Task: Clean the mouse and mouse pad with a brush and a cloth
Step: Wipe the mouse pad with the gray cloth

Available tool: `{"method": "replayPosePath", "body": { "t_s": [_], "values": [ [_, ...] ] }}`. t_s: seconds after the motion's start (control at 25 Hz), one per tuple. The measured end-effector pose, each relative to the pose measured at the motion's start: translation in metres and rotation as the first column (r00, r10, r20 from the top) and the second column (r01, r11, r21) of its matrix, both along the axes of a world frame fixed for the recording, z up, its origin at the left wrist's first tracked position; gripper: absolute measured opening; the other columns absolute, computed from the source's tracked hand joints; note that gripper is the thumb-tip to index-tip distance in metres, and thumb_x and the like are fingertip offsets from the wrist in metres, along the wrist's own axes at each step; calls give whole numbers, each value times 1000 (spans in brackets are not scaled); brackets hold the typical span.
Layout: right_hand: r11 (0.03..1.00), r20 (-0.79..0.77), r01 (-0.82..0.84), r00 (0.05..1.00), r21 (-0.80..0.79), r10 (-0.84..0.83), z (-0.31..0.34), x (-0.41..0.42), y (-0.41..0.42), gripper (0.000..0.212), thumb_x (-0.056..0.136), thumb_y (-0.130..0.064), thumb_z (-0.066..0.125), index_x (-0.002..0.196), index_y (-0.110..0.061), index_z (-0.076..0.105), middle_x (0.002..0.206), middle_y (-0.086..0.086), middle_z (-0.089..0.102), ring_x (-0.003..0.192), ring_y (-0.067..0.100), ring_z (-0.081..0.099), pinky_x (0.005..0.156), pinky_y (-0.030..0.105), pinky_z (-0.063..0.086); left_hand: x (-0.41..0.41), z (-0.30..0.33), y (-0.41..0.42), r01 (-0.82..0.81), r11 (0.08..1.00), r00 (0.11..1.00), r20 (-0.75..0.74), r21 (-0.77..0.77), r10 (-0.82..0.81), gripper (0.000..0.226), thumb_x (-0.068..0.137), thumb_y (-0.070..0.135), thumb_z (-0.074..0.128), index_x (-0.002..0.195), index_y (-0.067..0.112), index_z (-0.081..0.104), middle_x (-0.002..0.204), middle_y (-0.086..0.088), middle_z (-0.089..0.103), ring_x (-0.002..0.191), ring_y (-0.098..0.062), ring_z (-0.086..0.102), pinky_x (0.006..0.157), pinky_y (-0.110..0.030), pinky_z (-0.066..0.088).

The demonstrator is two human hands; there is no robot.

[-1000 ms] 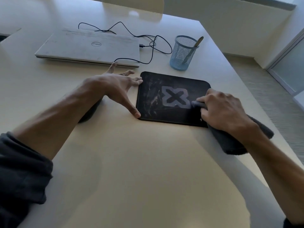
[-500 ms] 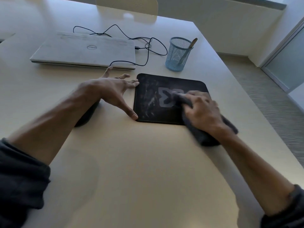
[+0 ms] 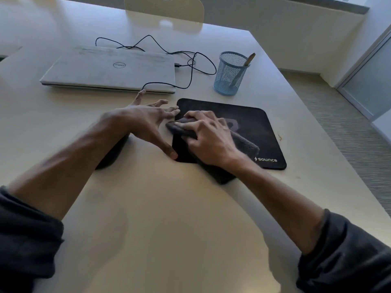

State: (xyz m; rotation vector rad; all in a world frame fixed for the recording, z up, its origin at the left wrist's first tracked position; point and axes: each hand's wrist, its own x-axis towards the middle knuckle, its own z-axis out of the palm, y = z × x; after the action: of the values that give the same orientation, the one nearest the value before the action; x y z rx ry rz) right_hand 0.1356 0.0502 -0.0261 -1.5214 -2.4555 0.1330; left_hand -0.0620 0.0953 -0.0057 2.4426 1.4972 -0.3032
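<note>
Bare table is seen nearest. The cloth is gripped under the right hand's curled fingers at the pad's left edge. The left hand is spread flat, fingertips at that edge. Mouse is hidden beneath left forearm. Farther back, laptop, cup with brush.

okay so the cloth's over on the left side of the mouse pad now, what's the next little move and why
Probably sweep the cloth back rightward. The right hand holds it at the mouse pad's left edge, beside the left hand bracing there, so no room remains leftward.
</note>
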Motion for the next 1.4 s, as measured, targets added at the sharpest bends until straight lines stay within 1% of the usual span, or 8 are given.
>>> {"method": "replayPosePath", "body": {
  "t_s": [0.08, 0.32, 0.48, 0.64, 1.0, 1.16, 1.28, 1.4],
  "values": [
    [989, 19, 149, 989, 10, -149, 4, 34, 19, 42, 94, -39, 52, 132, -55, 54, 145, -12, 45, 135, 18, 36, 108, 44, 27, 0, -1, 1, 4, 1000, 1000, 3, -1, -4, 157, 18, 105, 42, 154, 36, 4, 157, 27, 2, 141, 5, -17, 110, -53, -26],
    [817, 36, 577, 816, -14, -576, 12, 94, 50, 37, 97, -29, 52, 132, -31, 64, 129, 13, 55, 122, 36, 48, 103, 47, 38, 1, -1, 4, 4, 1000, 1000, -12, 2, -4, 158, 17, 106, 42, 153, 37, 2, 156, 28, -1, 129, 12, -24, 111, -53, -24],
    [917, -122, 395, 914, 57, -386, 15, 15, 66, 35, 97, -36, 54, 130, -32, 65, 127, 9, 61, 117, 31, 56, 95, 38, 46, 1, 0, 3, -4, 1000, 1000, -11, -3, 4, 157, 17, 106, 43, 153, 39, 0, 155, 28, -3, 130, 10, -25, 112, -54, -22],
    [964, -29, 265, 964, 27, -264, 1, -32, 71, 34, 97, -32, 51, 128, -32, 65, 136, 0, 54, 126, 26, 45, 104, 43, 36, 0, -3, 3, 10, 999, 1000, -11, 39, -9, 153, 20, 106, 42, 151, 42, -3, 144, 31, -10, 132, 8, -25, 108, -51, -28],
    [713, -32, 699, 713, -47, -701, 5, 103, 83, 38, 98, -30, 50, 134, -23, 62, 135, 13, 50, 127, 34, 42, 106, 47, 34, 0, -5, 5, 16, 1000, 1000, -6, 14, -16, 155, 21, 107, 41, 154, 36, 2, 157, 26, -1, 138, 5, -22, 106, -53, -31],
    [868, -226, 497, 846, 0, -484, 11, 44, 82, 33, 96, -36, 55, 127, -34, 67, 127, 9, 63, 118, 31, 55, 97, 39, 46, 1, 0, 3, -1, 1000, 1000, -14, -13, 1, 158, 18, 107, 39, 153, 37, -1, 157, 25, -2, 134, 8, -19, 113, -54, -21],
    [981, -149, 191, 972, 36, -184, 2, -6, 72, 32, 95, -38, 57, 126, -38, 67, 129, 0, 62, 119, 25, 54, 99, 39, 44, 0, 0, 1, -4, 1000, 1000, -11, -4, 4, 156, 18, 107, 39, 152, 39, -4, 154, 27, -5, 133, 9, -17, 114, -54, -18],
    [963, -105, 270, 958, 17, -267, -1, 26, 78, 34, 96, -36, 55, 129, -38, 64, 137, -6, 55, 128, 23, 45, 106, 43, 35, 1, 1, 1, -2, 1000, 1000, -1, -20, 2, 158, 16, 107, 38, 153, 38, -1, 154, 28, -4, 129, 10, -18, 116, -54, -13]
  ]
}}
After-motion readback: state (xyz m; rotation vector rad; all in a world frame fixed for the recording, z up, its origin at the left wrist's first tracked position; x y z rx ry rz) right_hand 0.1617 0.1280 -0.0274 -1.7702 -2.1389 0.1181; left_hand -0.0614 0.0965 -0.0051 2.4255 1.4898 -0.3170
